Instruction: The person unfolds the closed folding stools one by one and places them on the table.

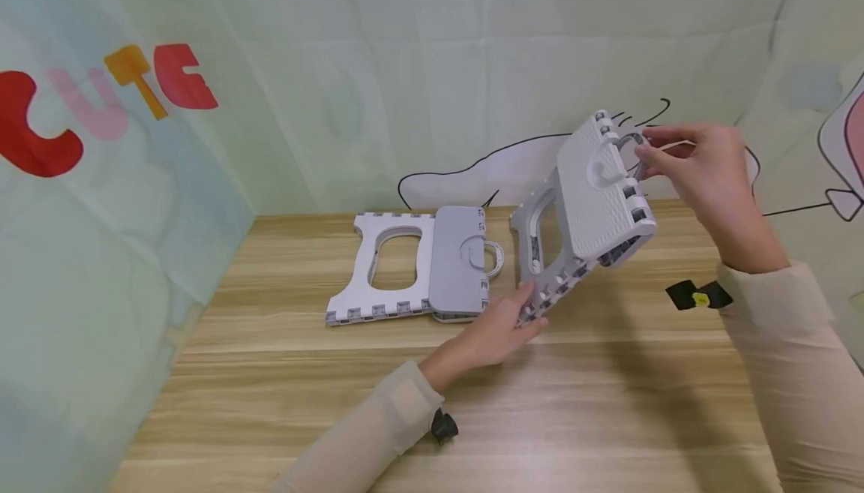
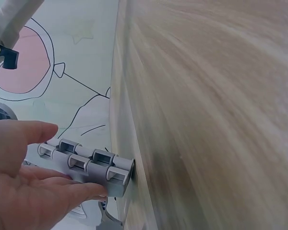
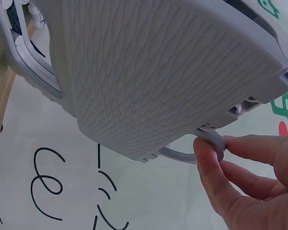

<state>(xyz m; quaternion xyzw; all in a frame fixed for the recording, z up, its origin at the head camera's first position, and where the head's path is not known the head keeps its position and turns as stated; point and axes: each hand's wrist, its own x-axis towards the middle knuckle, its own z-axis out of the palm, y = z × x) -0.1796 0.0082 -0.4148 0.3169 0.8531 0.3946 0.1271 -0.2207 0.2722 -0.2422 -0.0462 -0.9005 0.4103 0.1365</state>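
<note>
Stools [image 1: 586,196]: 2 | right hand [image 1: 712,170] pinches handle [image 3: 178,155] | left hand [image 1: 496,328] grips leg [image 2: 98,175]

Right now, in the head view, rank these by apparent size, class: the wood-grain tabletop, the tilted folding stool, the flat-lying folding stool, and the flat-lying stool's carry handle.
1. Wood-grain tabletop
2. Tilted folding stool and flat-lying folding stool: too alike to rank
3. Carry handle of the flat-lying stool

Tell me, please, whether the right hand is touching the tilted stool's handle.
Touching: the right wrist view shows the right hand pinching the handle.
</note>
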